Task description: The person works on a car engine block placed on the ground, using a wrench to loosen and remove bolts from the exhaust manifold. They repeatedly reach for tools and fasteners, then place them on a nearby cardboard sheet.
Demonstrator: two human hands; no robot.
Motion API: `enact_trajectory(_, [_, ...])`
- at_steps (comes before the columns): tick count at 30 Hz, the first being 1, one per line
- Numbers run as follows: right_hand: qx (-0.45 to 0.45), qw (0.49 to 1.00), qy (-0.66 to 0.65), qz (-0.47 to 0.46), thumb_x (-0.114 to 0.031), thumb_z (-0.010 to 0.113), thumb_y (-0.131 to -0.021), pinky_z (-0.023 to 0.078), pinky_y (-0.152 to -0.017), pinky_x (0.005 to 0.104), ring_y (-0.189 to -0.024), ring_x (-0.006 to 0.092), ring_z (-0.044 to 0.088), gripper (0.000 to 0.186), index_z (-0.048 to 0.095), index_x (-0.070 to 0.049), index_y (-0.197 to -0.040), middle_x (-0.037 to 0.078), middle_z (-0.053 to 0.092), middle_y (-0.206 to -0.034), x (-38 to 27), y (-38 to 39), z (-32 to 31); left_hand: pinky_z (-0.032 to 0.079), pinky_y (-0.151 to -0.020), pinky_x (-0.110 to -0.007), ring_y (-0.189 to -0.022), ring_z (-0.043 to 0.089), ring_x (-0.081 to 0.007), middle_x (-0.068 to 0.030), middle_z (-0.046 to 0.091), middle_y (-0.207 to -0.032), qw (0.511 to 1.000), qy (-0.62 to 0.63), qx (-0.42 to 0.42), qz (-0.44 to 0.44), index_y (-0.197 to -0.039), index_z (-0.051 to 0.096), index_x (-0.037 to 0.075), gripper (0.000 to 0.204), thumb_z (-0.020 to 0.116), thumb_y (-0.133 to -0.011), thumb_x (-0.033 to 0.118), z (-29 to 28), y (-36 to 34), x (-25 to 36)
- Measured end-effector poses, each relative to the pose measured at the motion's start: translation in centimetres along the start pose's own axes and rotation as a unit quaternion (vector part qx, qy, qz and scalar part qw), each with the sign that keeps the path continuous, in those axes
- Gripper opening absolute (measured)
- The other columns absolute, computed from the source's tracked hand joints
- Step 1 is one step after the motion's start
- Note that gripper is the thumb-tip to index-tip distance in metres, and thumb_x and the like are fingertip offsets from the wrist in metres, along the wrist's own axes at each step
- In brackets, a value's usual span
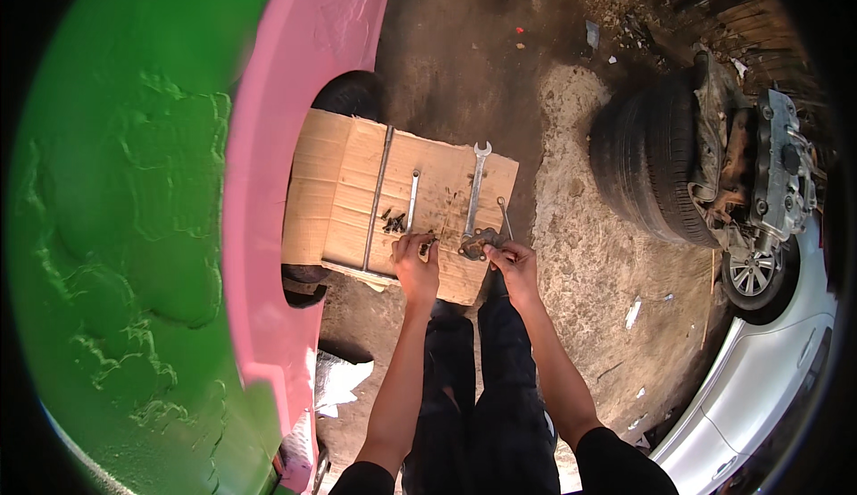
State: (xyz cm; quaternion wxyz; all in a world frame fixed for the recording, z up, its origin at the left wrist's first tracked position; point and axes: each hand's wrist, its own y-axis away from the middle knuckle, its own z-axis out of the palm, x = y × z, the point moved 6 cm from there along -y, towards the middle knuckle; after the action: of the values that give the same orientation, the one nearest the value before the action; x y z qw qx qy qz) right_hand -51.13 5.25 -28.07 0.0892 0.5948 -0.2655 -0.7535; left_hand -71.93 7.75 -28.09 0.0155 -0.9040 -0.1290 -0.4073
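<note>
My left hand (416, 267) is closed over the cardboard sheet (348, 183), its fingers curled round something small and dark that I cannot make out. A little to its right, my right hand (517, 272) pinches the edge of a dark, greasy metal flange (483, 242) with bolt holes. Beyond the flange lies a large wrench (476, 190), its open jaw pointing away from me. A thinner wrench (504, 213) rests by my right fingertips. Just past my left hand are a pile of small black bolts (393, 223) and a slim chrome tool (413, 199).
A long metal bar (379, 196) lies across the cardboard on the left. Beside it stands a car body panel painted pink (277, 138) and green (134, 227). On the right are stacked tyres (647, 156), an engine part (781, 169) and a silver car (759, 397).
</note>
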Motion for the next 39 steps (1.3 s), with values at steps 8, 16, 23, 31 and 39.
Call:
enact_trajectory(8, [-0.019,0.990,0.139,0.034,-0.018,0.078,-0.088,0.034,-0.053,0.0251,-0.059,0.0034,0.045,0.022,0.072,0.004,-0.086,0.000,0.058,-0.063,0.7,-2.1,-0.1,0.047,-0.086,-0.043,-0.099,0.056,-0.0309,-0.0101,0.062,-0.102,0.999,-0.026,0.033,0.030,-0.099,0.069,0.006,0.021,0.076,-0.079,0.007,0.9,0.0,-0.6])
enact_trajectory(16, [-0.055,0.932,0.356,-0.030,-0.021,0.078,-0.088,0.045,-0.058,0.0324,-0.065,0.0164,0.061,0.026,0.073,0.003,-0.095,0.011,0.067,-0.072,-0.3,-4.0,3.0,0.047,-0.088,-0.045,-0.101,0.057,-0.0335,-0.0133,0.062,-0.102,0.999,0.015,0.016,0.046,-0.107,0.066,0.004,0.030,0.073,-0.078,0.001,0.0,-0.5,0.1])
enact_trajectory(23, [-0.009,0.862,0.473,-0.179,-0.028,0.077,-0.086,0.049,-0.066,0.0416,-0.074,0.0339,0.065,0.030,0.073,-0.002,-0.100,0.018,0.065,-0.083,-1.8,-3.5,4.7,0.047,-0.089,-0.045,-0.103,0.057,-0.0330,-0.0125,0.062,-0.105,0.998,0.034,-0.012,0.047,-0.114,0.064,0.005,0.033,0.065,-0.081,-0.001,-1.0,-0.1,0.7])
enact_trajectory(31, [0.050,0.881,0.414,-0.224,-0.020,0.061,-0.098,0.048,-0.067,0.0427,-0.073,0.0357,0.060,0.019,0.070,-0.006,-0.107,0.018,0.062,-0.083,-7.9,0.7,3.7,0.048,-0.086,-0.042,-0.100,0.058,-0.0323,-0.0126,0.061,-0.101,0.996,0.078,-0.030,0.023,-0.111,0.064,0.003,0.028,0.061,-0.084,-0.002,-4.5,1.1,3.2])
enact_trajectory(39, [0.082,0.925,0.339,-0.149,-0.017,0.052,-0.102,0.045,-0.059,0.0446,-0.065,0.0412,0.063,0.022,0.057,-0.007,-0.120,0.023,0.062,-0.075,-16.8,11.0,1.0,0.046,-0.063,-0.032,-0.076,0.062,-0.0165,-0.0077,0.065,-0.093,0.984,0.135,-0.079,0.087,-0.114,0.065,0.002,0.023,0.059,-0.091,0.003,-10.5,3.3,13.5])
